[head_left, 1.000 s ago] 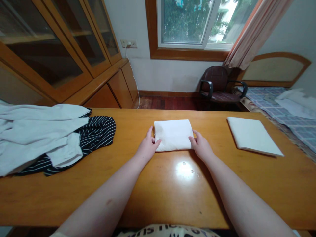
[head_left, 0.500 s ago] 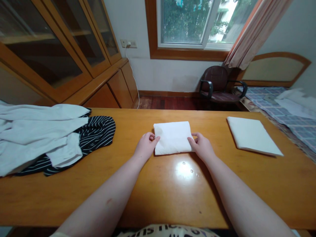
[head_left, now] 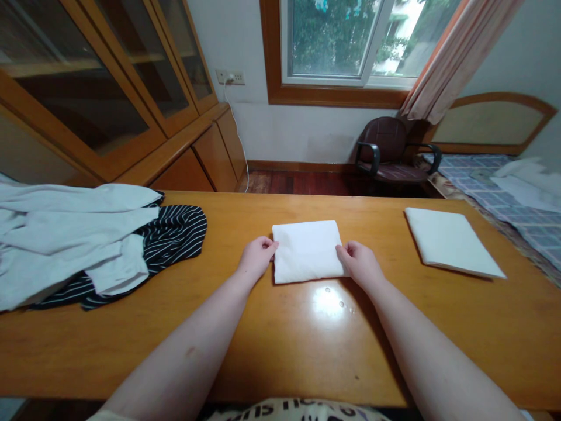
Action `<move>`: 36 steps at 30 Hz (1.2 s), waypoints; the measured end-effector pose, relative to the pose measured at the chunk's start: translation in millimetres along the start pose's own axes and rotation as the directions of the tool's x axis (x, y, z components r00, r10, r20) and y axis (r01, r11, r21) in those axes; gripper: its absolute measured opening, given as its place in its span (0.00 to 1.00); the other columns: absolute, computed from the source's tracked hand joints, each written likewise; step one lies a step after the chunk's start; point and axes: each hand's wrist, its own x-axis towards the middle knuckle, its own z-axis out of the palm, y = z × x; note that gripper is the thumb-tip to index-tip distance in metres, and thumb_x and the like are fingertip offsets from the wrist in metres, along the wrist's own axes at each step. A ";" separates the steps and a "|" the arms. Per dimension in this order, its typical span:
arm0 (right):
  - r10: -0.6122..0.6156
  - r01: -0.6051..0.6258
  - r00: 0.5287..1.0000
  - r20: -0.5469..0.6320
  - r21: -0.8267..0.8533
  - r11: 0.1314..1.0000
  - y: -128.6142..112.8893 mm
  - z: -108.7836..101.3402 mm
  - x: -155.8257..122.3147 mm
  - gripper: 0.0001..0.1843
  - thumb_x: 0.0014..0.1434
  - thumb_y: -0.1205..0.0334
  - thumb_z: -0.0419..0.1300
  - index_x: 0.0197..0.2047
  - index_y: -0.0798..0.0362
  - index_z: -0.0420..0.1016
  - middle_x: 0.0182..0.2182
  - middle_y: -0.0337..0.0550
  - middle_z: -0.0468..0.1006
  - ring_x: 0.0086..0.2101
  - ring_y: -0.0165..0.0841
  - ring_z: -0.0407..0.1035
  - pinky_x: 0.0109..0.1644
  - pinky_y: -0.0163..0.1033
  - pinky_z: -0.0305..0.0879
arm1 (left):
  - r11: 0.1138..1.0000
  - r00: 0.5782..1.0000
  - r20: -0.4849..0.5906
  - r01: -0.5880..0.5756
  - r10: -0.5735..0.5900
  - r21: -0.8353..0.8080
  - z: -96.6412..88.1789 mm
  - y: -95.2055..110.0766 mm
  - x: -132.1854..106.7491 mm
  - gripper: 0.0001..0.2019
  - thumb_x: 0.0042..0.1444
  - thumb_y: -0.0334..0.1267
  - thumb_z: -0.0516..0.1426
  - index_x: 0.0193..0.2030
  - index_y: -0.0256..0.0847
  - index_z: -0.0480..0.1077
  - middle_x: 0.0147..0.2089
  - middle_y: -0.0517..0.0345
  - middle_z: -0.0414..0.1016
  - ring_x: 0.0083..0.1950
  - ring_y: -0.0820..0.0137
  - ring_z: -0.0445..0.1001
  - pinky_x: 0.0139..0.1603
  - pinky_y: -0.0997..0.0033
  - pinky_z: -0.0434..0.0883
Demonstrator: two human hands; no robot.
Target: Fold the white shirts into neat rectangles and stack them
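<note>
A folded white cloth [head_left: 307,250] lies on the wooden table [head_left: 280,345] just beyond its middle. My left hand [head_left: 256,257] pinches the cloth's left edge with curled fingers. My right hand [head_left: 362,264] grips its right edge the same way. Both forearms reach forward from the near edge of the table.
A pile of white garments [head_left: 65,234] over a black striped one [head_left: 175,234] covers the table's left end. Another folded white cloth [head_left: 451,241] lies at the right. Beyond the table stand glass-door cabinets [head_left: 100,88], an armchair [head_left: 385,152] and a bed [head_left: 508,199].
Both hands have closed from open fingers onto the side edges of the folded cloth and drawn it a little toward me.
</note>
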 end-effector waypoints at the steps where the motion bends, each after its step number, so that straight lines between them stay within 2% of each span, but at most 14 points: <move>1: -0.005 0.005 1.000 0.005 0.002 1.000 0.3 -0.1 -0.1 0.19 0.56 0.48 0.50 0.21 0.51 0.61 0.17 0.36 0.65 0.22 0.30 0.60 0.26 0.34 0.49 | 0.999 1.000 -0.004 0.007 -0.007 -0.036 0.7 -1.4 1.1 0.11 0.49 0.44 0.56 0.23 0.42 0.64 0.19 0.62 0.69 0.23 0.71 0.69 0.26 0.73 0.63; 6: -0.026 0.021 0.998 0.056 0.100 0.995 0.9 -3.5 -3.1 0.18 0.54 0.48 0.53 0.21 0.50 0.57 0.17 0.33 0.61 0.21 0.28 0.56 0.25 0.34 0.48 | 0.951 0.996 0.003 0.087 -0.090 -0.297 3.0 -3.4 3.7 0.13 0.47 0.48 0.57 0.26 0.42 0.60 0.19 0.64 0.68 0.22 0.71 0.70 0.25 0.72 0.68; 8: -0.012 0.005 0.998 0.055 0.127 0.992 1.1 -5.3 -3.6 0.20 0.54 0.45 0.53 0.21 0.50 0.56 0.16 0.32 0.59 0.21 0.28 0.55 0.24 0.34 0.49 | 0.944 0.996 -0.002 0.080 -0.085 -0.319 3.1 -1.9 2.2 0.15 0.47 0.51 0.58 0.28 0.43 0.60 0.19 0.65 0.67 0.21 0.72 0.69 0.23 0.72 0.68; 11: 0.042 -0.037 0.995 -0.085 0.051 0.998 2.3 -7.2 -2.7 0.19 0.55 0.44 0.53 0.23 0.50 0.59 0.17 0.34 0.63 0.21 0.30 0.58 0.26 0.35 0.53 | 0.964 0.998 -0.058 0.019 -0.036 -0.267 3.2 0.5 -1.5 0.16 0.47 0.53 0.58 0.29 0.42 0.60 0.20 0.65 0.67 0.21 0.72 0.68 0.22 0.73 0.68; 13: 0.023 -0.019 0.979 -0.203 0.022 1.000 3.2 -7.6 -2.2 0.17 0.56 0.46 0.53 0.29 0.51 0.64 0.24 0.39 0.72 0.25 0.33 0.64 0.30 0.38 0.59 | 0.967 0.997 -0.082 -0.010 -0.011 -0.255 3.4 1.1 -3.2 0.16 0.48 0.53 0.56 0.29 0.41 0.62 0.22 0.63 0.68 0.23 0.72 0.69 0.23 0.73 0.68; 15: -0.102 0.113 0.964 -0.246 0.029 0.993 3.4 -6.6 -2.7 0.16 0.58 0.48 0.52 0.39 0.53 0.69 0.38 0.48 0.77 0.36 0.38 0.71 0.40 0.42 0.65 | 0.966 0.998 -0.067 -0.012 -0.006 -0.258 3.5 0.3 -3.1 0.17 0.50 0.54 0.55 0.30 0.40 0.64 0.23 0.62 0.69 0.24 0.72 0.69 0.23 0.74 0.68; 17: -0.290 0.300 0.937 -0.197 0.020 0.954 2.5 -4.1 -4.3 0.21 0.60 0.50 0.51 0.49 0.54 0.69 0.52 0.55 0.72 0.50 0.41 0.67 0.53 0.47 0.63 | 0.963 0.999 -0.036 0.008 -0.019 -0.269 3.5 -1.1 -1.5 0.18 0.50 0.54 0.55 0.30 0.39 0.66 0.23 0.61 0.69 0.24 0.72 0.69 0.23 0.74 0.68; 19: -0.431 0.430 0.899 -0.078 -0.028 0.902 0.9 -0.3 -6.4 0.26 0.61 0.50 0.51 0.58 0.55 0.66 0.62 0.56 0.61 0.60 0.43 0.56 0.61 0.51 0.55 | 0.953 1.000 0.002 0.021 -0.021 -0.301 3.2 -2.1 0.6 0.18 0.50 0.55 0.55 0.30 0.38 0.67 0.23 0.61 0.68 0.25 0.72 0.69 0.24 0.74 0.68; 21: -0.478 0.483 0.875 0.075 -0.087 0.871 -0.9 3.8 -8.0 0.30 0.61 0.48 0.51 0.63 0.53 0.60 0.66 0.54 0.53 0.65 0.44 0.44 0.64 0.54 0.48 | 0.938 0.999 0.041 0.017 -0.003 -0.347 2.8 -1.8 1.9 0.19 0.49 0.55 0.56 0.31 0.38 0.67 0.24 0.61 0.69 0.26 0.73 0.69 0.26 0.74 0.69; 23: -0.462 0.492 0.865 0.198 -0.151 0.857 -2.3 7.2 -8.9 0.31 0.63 0.48 0.49 0.66 0.50 0.56 0.67 0.52 0.49 0.66 0.45 0.38 0.65 0.58 0.44 | 0.928 0.996 0.082 0.011 0.022 -0.371 2.6 -0.6 2.1 0.19 0.47 0.56 0.56 0.31 0.39 0.67 0.25 0.61 0.69 0.27 0.73 0.70 0.29 0.73 0.69; 26: -0.421 0.477 0.868 0.263 -0.204 0.855 -3.8 9.3 -9.5 0.31 0.64 0.48 0.47 0.67 0.49 0.54 0.67 0.51 0.47 0.66 0.45 0.37 0.65 0.59 0.43 | 0.960 0.993 0.111 0.005 0.027 -0.281 2.7 0.9 0.7 0.18 0.46 0.55 0.56 0.26 0.40 0.64 0.23 0.62 0.68 0.26 0.72 0.69 0.28 0.72 0.68; 30: -0.423 0.481 0.865 0.271 -0.208 0.851 -8.2 4.6 -11.3 0.31 0.63 0.48 0.48 0.66 0.51 0.57 0.67 0.52 0.50 0.66 0.45 0.41 0.65 0.57 0.44 | 0.998 0.999 0.034 -0.038 0.036 0.053 1.4 2.9 -2.4 0.18 0.48 0.53 0.56 0.21 0.41 0.62 0.20 0.63 0.66 0.24 0.72 0.65 0.26 0.73 0.61; 33: -0.448 0.503 0.850 0.277 -0.176 0.846 -14.3 -2.5 -13.8 0.29 0.61 0.48 0.52 0.62 0.52 0.65 0.63 0.52 0.60 0.62 0.44 0.52 0.64 0.55 0.48 | 0.979 0.998 0.016 -0.067 0.065 0.191 -1.3 6.0 -4.6 0.16 0.49 0.49 0.55 0.19 0.41 0.61 0.19 0.63 0.65 0.24 0.71 0.64 0.26 0.73 0.57; 36: -0.459 0.494 0.860 0.223 -0.143 0.858 -20.6 -7.6 -16.4 0.21 0.60 0.50 0.54 0.50 0.51 0.76 0.53 0.50 0.74 0.52 0.40 0.67 0.61 0.50 0.55 | 0.982 0.998 0.050 -0.057 0.049 0.181 -3.0 7.4 -6.3 0.14 0.47 0.43 0.55 0.16 0.42 0.59 0.17 0.65 0.60 0.23 0.72 0.61 0.26 0.73 0.55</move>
